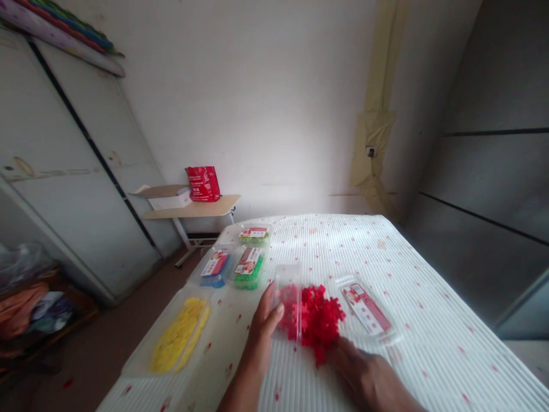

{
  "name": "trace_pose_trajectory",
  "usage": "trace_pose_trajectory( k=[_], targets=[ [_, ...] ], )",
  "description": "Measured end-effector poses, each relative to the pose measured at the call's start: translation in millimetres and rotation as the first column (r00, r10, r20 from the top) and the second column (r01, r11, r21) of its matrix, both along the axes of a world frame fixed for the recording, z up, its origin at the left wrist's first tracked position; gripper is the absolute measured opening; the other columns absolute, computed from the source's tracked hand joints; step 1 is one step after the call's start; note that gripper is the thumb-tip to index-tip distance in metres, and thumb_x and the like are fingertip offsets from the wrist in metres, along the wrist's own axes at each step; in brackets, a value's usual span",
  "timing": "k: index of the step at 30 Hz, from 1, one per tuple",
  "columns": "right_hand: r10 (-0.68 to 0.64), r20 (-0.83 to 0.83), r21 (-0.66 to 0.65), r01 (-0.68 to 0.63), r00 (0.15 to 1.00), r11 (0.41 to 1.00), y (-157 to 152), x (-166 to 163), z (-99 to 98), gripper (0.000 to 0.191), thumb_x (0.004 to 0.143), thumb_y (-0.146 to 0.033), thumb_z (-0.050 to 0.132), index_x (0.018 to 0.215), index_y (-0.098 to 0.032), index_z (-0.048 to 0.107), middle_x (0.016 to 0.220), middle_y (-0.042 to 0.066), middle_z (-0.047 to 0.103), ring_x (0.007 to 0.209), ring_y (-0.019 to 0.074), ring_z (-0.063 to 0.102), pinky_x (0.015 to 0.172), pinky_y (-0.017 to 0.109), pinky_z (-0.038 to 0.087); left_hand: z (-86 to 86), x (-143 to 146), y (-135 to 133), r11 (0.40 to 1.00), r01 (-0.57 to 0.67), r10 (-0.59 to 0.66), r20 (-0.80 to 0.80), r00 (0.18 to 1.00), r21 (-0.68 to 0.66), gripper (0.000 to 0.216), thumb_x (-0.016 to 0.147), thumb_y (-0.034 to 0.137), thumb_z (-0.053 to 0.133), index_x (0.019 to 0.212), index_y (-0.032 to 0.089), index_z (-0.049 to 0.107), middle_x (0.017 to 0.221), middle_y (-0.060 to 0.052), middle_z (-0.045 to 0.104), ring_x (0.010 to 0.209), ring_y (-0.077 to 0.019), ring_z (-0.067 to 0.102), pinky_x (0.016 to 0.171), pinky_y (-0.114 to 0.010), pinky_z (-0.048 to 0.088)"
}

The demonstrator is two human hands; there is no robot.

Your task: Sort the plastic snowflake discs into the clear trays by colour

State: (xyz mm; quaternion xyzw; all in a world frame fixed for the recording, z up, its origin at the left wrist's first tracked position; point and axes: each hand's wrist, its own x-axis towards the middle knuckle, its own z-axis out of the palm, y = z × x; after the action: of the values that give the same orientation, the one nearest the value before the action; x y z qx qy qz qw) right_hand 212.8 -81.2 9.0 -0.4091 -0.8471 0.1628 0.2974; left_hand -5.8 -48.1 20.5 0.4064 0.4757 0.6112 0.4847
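My left hand [265, 317] grips a clear plastic box [288, 274] tipped on its side, thumb against its wall. Red interlocking plastic pieces [319, 317] lie heaped at the box's mouth, and some show through its clear wall. Low at the right edge of the heap is my right hand [360, 369], blurred, its fingers partly hidden beside the red pieces. Whether it holds any of them I cannot tell. Right of the heap a clear lid [368, 309] with a red and white label lies flat on the tablecloth.
On the table's left stand a box of yellow pieces [180, 335], a blue-filled box [215, 268], a green-filled box [249, 269] and a light-green one [254, 234]. A side table [201, 209] behind carries a red bag [203, 184] and a cardboard box [169, 197].
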Motion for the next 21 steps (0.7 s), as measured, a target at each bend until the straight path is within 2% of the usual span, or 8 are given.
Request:
trace_pose_trajectory(
  k=[3, 5, 10, 15, 21],
  targets=[
    [-0.028, 0.212, 0.103, 0.006, 0.977, 0.995, 12.6, -2.6, 1.2, 0.031, 0.086, -0.013, 0.034, 0.103, -0.021, 0.059, 0.100, 0.009, 0.065, 0.065, 0.0164, 0.064, 0.052, 0.024, 0.047, 1.3, 4.5, -1.0, 0.998, 0.014, -0.013, -0.024, 1.000, 0.068, 0.059, 0.071, 0.042, 0.061, 0.125, 0.025, 0.049, 0.137, -0.006, 0.044, 0.130, -0.0271, 0.032, 0.106, -0.040, 0.027],
    [-0.082, 0.264, 0.144, 0.045, 0.961, 0.989, 18.4, -2.6, 1.8, 0.030, 0.086, -0.012, 0.034, 0.102, -0.019, 0.058, 0.095, 0.010, 0.065, 0.063, 0.0163, 0.064, 0.051, 0.024, 0.045, 1.6, 4.6, -1.5, 0.991, 0.017, -0.010, -0.052, 0.999, 0.129, 0.064, 0.067, 0.043, 0.064, 0.125, 0.023, 0.049, 0.136, -0.006, 0.044, 0.130, -0.0284, 0.031, 0.107, -0.039, 0.025],
    [-0.167, 0.258, 0.258, 0.099, 0.951, 0.961, 26.2, -3.8, 0.2, 0.019, 0.088, -0.018, 0.040, 0.086, -0.018, 0.058, 0.079, 0.006, 0.063, 0.056, 0.0136, 0.059, 0.045, 0.023, 0.037, 6.3, -3.9, -4.9, 0.978, 0.007, 0.031, -0.183, 0.983, 0.207, 0.071, 0.066, 0.046, 0.064, 0.129, 0.022, 0.044, 0.136, -0.008, 0.043, 0.126, -0.0318, 0.035, 0.104, -0.041, 0.029],
    [-0.209, 0.263, 0.394, 0.093, 0.942, 0.914, 26.7, -2.3, -6.6, 0.026, 0.093, -0.025, 0.032, 0.080, -0.018, 0.054, 0.074, 0.003, 0.060, 0.051, 0.0106, 0.054, 0.043, 0.022, 0.033, 12.7, -15.5, -6.0, 0.962, -0.055, 0.117, -0.222, 0.968, 0.268, 0.072, 0.067, 0.049, 0.061, 0.130, 0.021, 0.042, 0.137, -0.011, 0.042, 0.113, -0.0301, 0.049, 0.091, -0.039, 0.040],
    [-0.192, 0.297, 0.380, 0.069, 0.935, 0.923, 24.1, 1.8, -3.0, 0.032, 0.095, -0.024, 0.026, 0.076, -0.019, 0.051, 0.073, 0.004, 0.058, 0.056, 0.0125, 0.055, 0.048, 0.024, 0.037, 12.4, -22.1, -4.6, 0.943, -0.098, 0.161, -0.181, 0.970, 0.317, 0.071, 0.066, 0.049, 0.061, 0.129, 0.020, 0.043, 0.133, -0.011, 0.046, 0.108, -0.0292, 0.052, 0.088, -0.038, 0.041]
  ],
)
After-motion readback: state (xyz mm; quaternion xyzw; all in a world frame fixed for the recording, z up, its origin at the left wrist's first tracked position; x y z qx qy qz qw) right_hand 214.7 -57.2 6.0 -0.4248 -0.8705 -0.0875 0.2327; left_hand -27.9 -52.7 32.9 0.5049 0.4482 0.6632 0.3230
